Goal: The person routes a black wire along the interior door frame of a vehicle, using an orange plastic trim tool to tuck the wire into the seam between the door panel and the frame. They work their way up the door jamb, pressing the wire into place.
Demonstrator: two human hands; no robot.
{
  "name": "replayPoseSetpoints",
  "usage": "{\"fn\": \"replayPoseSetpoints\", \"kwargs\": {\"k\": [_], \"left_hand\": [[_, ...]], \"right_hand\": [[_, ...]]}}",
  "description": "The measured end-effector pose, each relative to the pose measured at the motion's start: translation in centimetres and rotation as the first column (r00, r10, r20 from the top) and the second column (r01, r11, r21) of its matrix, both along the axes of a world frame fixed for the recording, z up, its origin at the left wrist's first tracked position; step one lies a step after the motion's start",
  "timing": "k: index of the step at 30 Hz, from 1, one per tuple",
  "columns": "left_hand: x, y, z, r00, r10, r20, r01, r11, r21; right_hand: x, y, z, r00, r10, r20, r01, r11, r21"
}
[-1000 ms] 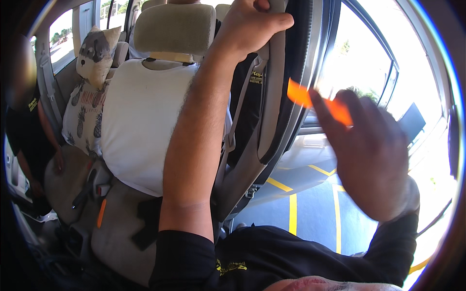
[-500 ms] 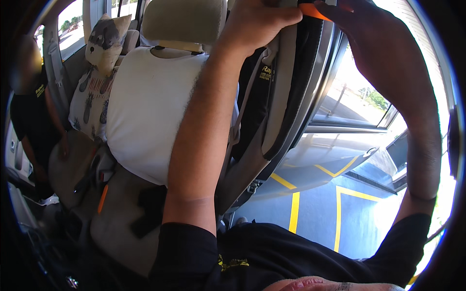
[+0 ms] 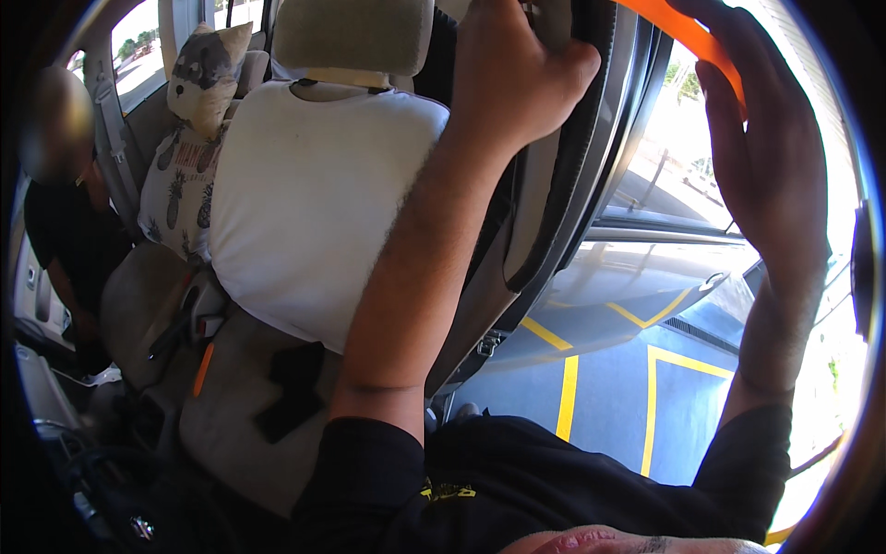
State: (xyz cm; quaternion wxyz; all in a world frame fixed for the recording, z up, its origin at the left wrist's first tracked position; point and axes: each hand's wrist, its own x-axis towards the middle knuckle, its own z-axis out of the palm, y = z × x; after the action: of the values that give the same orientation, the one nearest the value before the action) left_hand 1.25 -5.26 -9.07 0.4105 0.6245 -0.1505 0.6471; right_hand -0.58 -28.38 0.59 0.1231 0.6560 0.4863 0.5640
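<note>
My right hand (image 3: pixel 771 138) is at the upper right, outside the door opening, closed around a curved orange trim tool (image 3: pixel 678 26). The tool slants up and left toward the top of the door opening, and its far end leaves the picture. My left hand (image 3: pixel 521 78) is raised at the beige pillar trim (image 3: pixel 544 198), its thumb lying toward the black edge seal (image 3: pixel 591 138). Its fingers are curled at the trim, partly cut off by the upper edge. A second orange tool (image 3: pixel 203 369) lies on the seat cushion, away from both hands.
A front seat with a white cover (image 3: pixel 305 194) stands left of my left arm. Black gloves or cloth (image 3: pixel 289 392) lie on its cushion. Another person (image 3: pixel 74 222) is at the far-side door. On the right is an open car door (image 3: pixel 628 286) over blue floor with yellow lines.
My right hand has moved right, away from the pillar, and more of the orange tool shows. My left hand has shifted slightly right and down. The other person has raised a hand.
</note>
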Motion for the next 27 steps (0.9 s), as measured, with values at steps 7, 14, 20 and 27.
{"fn": "replayPoseSetpoints", "kwargs": {"k": [7, 14, 20, 27], "left_hand": [[-0.2, 0.4, -1.3, 0.994, 0.106, -0.008, -0.106, 0.993, 0.059], [0.9, -0.8, -8.0, 0.99, -0.063, 0.126, 0.046, 0.989, 0.137], [3.3, 2.3, -8.9, 0.973, -0.178, 0.146, 0.127, 0.944, 0.305], [2.9, 5.3, -6.0, 0.823, -0.558, -0.107, 0.567, 0.794, 0.221]], "right_hand": [[3.0, 0.4, -2.2, 0.934, 0.196, -0.298, -0.142, 0.971, 0.191], [6.1, 3.8, -11.5, 0.564, 0.623, -0.542, -0.36, 0.777, 0.517], [8.1, 6.6, -15.4, 0.582, 0.762, -0.283, -0.5, 0.61, 0.615], [8.5, 8.1, -16.7, 0.437, 0.879, -0.19, -0.457, 0.399, 0.795]]}}
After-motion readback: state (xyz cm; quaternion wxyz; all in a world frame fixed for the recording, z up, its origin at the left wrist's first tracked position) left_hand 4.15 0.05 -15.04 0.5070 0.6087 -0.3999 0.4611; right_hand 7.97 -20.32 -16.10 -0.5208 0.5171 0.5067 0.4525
